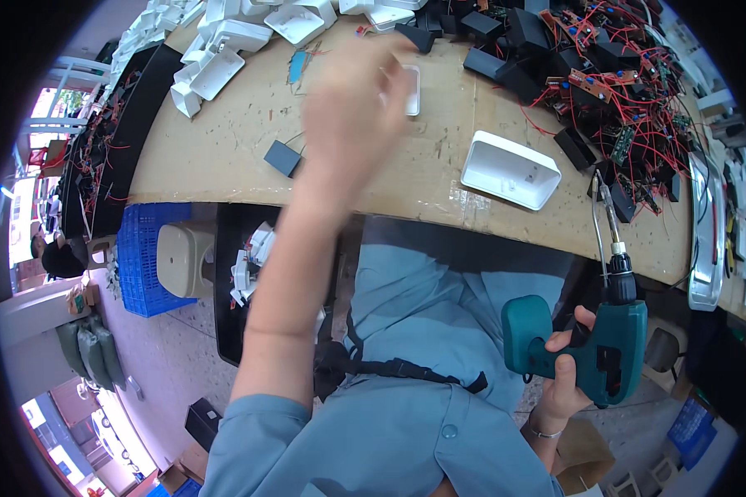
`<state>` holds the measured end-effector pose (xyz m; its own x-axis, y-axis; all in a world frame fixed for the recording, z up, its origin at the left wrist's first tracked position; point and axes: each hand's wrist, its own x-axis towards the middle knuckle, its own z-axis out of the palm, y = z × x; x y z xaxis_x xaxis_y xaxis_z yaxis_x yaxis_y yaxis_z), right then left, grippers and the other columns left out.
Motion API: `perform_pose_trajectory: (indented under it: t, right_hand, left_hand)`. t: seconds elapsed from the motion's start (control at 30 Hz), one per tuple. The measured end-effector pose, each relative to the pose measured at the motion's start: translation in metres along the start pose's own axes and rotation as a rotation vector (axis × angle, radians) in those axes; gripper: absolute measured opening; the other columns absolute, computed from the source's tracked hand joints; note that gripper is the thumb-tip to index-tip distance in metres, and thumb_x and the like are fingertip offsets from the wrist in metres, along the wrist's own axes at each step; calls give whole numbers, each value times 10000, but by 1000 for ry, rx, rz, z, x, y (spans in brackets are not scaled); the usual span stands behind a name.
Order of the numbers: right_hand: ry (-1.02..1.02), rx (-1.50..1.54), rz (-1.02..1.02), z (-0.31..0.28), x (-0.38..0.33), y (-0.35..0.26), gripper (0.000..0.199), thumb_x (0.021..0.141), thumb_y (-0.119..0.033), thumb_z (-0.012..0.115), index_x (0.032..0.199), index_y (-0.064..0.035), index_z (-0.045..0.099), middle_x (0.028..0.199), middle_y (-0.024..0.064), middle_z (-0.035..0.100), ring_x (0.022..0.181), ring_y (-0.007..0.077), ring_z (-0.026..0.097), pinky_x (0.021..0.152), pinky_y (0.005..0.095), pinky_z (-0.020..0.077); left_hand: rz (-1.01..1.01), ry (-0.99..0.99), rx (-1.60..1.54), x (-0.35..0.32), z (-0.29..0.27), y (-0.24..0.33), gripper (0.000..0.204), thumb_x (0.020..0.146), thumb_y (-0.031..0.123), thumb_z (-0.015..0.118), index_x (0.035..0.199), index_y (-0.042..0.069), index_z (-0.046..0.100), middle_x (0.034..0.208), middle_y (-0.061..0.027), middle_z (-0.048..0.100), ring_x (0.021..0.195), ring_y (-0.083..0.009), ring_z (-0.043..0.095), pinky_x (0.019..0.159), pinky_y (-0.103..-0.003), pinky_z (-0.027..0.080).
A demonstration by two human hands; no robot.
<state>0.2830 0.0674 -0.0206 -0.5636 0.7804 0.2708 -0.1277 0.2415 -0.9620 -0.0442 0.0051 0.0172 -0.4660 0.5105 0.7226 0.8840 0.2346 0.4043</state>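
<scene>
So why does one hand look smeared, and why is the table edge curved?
Head view: the left hand is motion-blurred over the cardboard-covered table, while the right hand gripping the teal drill stays sharp; the fisheye lens bends straight edges and darkens the corners.

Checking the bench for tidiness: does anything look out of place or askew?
Mostly the heap of red-wired circuit boards and black housings tangled at the far right of the cardboard-topped table. One white plastic shell lies alone, open side up and skewed, near the front edge. No visible damage.

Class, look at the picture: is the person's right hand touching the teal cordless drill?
Touching. The head view shows the right hand wrapped around the grip of the teal cordless drill, fingers on it.
</scene>
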Motion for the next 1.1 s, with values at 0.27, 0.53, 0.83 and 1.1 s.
perform_pose_trajectory:
  t: [0.27, 0.53, 0.83, 1.1]
  right_hand:
    - [29, -13, 22, 0, 2, -2, 586, 808, -122, 652, 1282, 52, 355, 1170, 235, 524, 734, 142, 579, 635, 270, 494]
    - [43, -18, 22, 6, 6, -1, 587, 814, -131, 648, 1281, 62, 349, 1162, 240, 524, 722, 142, 579, 639, 275, 496]
    - [45, 68, 5, 17, 15, 1, 606, 819, -143, 633, 1299, 70, 330, 1162, 245, 521, 724, 146, 572, 631, 281, 497]
    - [-16, 368, 92, 29, 31, 12, 692, 823, -237, 668, 1345, 39, 308, 1235, 240, 495, 778, 160, 574, 663, 285, 491]
  left_hand:
    - [8, -452, 183, 77, 16, -112, 213, 772, 101, 626, 959, 1, 647, 836, -156, 638, 660, -248, 623, 638, -335, 483]
    - [-543, -24, -824, 93, 33, -119, 172, 893, 128, 580, 959, -14, 652, 766, -21, 637, 631, -85, 553, 556, -205, 419]
    - [-234, 290, -877, 84, -26, -85, 105, 874, 96, 595, 893, 4, 642, 797, -30, 617, 701, -105, 556, 642, -241, 428]
    - [-121, -269, -784, -15, -20, 3, 166, 850, -37, 554, 974, 2, 657, 735, -27, 578, 669, -81, 572, 537, -201, 437]
